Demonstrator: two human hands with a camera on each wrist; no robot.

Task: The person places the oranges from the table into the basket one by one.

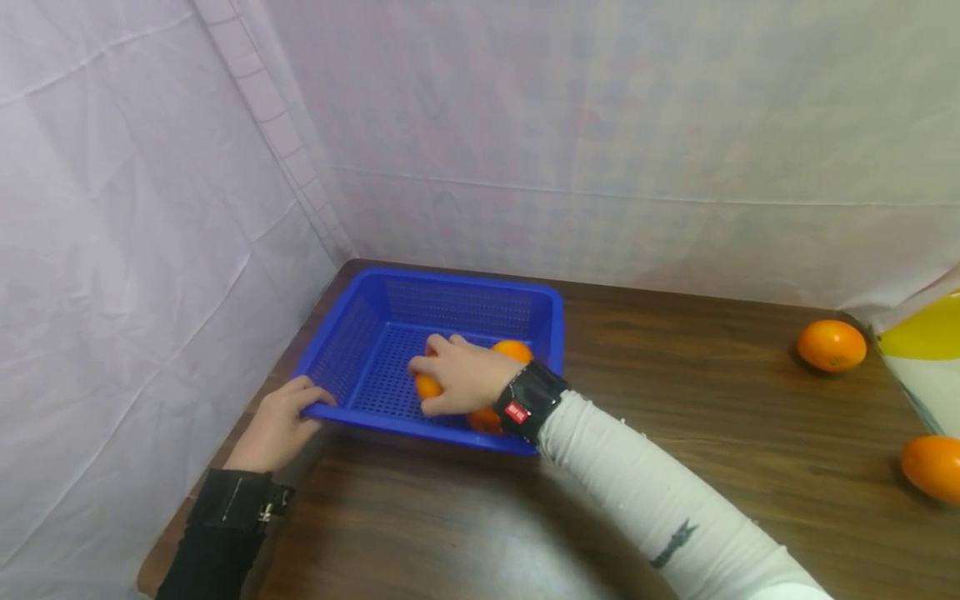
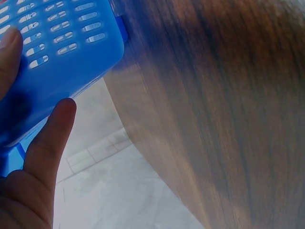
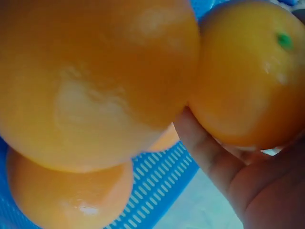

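Observation:
A blue perforated plastic basket (image 1: 427, 436) stands on the brown table. My left hand (image 1: 277, 425) grips its near left corner; in the left wrist view the thumb and a finger lie on either side of the basket's edge. Inside the basket, my right hand (image 1: 472, 375) holds an orange (image 1: 427, 386) with the fingers curled over it. In the right wrist view this orange (image 3: 252, 76) has a green stem spot and sits against the thumb. Another orange (image 1: 513, 350) is behind the wrist, and one more (image 1: 486, 422) lies under it, partly hidden.
On the right of the wood-grain table (image 1: 675, 350) lie two oranges, one farther back (image 1: 831, 346) and one (image 1: 932, 469) at the view's edge. A yellow and white item (image 1: 926, 333) is at the far right. White cloth (image 1: 600, 133) hangs behind and to the left.

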